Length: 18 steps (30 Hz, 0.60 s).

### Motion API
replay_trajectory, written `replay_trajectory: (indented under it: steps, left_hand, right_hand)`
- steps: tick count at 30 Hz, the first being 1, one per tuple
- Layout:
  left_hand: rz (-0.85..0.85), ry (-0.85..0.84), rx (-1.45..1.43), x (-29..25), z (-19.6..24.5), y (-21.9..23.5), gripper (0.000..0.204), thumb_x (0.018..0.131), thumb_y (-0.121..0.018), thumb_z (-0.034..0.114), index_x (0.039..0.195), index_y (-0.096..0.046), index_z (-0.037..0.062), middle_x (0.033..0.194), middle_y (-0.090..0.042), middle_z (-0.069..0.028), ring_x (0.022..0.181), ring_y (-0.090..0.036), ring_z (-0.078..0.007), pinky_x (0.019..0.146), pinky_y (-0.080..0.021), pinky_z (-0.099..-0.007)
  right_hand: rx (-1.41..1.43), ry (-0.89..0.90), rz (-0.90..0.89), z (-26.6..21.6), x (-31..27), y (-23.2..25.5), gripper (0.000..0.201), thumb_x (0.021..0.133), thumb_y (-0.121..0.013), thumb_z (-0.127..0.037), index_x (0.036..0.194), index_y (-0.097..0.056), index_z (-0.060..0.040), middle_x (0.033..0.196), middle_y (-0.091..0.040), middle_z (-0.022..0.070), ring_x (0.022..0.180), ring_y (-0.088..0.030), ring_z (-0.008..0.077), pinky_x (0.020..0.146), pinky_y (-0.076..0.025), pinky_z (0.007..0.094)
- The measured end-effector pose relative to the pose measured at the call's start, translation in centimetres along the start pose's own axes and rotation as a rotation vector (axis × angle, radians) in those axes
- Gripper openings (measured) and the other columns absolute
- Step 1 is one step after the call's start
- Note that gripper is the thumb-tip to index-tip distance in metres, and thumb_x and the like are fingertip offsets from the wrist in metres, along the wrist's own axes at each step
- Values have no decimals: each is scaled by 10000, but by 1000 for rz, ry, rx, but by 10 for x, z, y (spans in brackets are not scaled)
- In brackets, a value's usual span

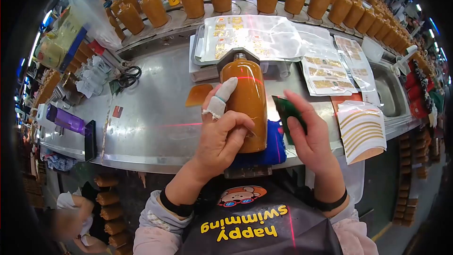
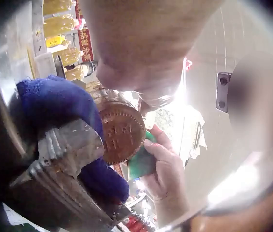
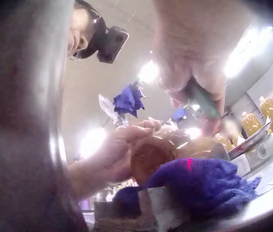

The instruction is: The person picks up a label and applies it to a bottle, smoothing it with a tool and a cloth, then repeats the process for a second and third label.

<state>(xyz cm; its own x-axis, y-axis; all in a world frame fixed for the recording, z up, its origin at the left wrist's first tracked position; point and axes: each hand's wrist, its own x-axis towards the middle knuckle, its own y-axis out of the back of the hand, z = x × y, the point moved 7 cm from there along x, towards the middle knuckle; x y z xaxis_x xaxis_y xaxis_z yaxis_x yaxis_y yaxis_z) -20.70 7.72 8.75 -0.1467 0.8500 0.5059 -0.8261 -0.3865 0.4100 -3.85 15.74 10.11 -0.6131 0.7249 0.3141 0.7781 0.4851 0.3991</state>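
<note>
A glossy brown bottle (image 1: 246,99) lies on its back, its neck toward a dark angular rest and its base end over a blue cloth (image 1: 276,144). My left hand (image 1: 219,134) grips the bottle from the left side, with white covers on a finger or two lying along it. Thumb and index finger bend together over the lower part of the bottle. To the right of the bottle, my right hand (image 1: 309,134) pinches a dark green flat scraper (image 1: 289,113) between thumb and fingers, apart from the bottle. Raised marks show on the round bottle base (image 2: 122,135).
Printed gold decal sheets (image 1: 250,35) lie behind the bottle, with more sheets (image 1: 325,68) to the right. A curved row of brown bottles (image 1: 191,0) stands at the back. An amber flat piece (image 1: 199,94), scissors (image 1: 130,76) and a phone (image 1: 90,140) lie left. A sink (image 1: 390,89) is at right.
</note>
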Motion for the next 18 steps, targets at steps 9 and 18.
replay_trajectory:
  steps: [9, 18]
  left_hand:
    - [162, 88, -238, -23, -28, 7, 437, 945, -510, 108, 1361, -449, -12, 1469, -398, -207, 1365, -375, -314, 1130, -264, -393]
    - [140, 226, -236, -23, -38, -2, 641, 985, -525, 259, 1465, -250, -64, 1466, -365, -260, 1380, -344, -358, 1140, -243, -411]
  right_hand:
    - [-290, 225, -51, -31, 13, -37, 152, 840, -707, -114, 903, -611, -14, 1290, -492, 266, 1184, -498, 422, 986, -422, 448]
    - [-233, 135, -24, -28, 20, -38, 116, 827, -698, -82, 824, -602, -18, 1183, -534, 235, 1107, -532, 378, 922, -433, 423]
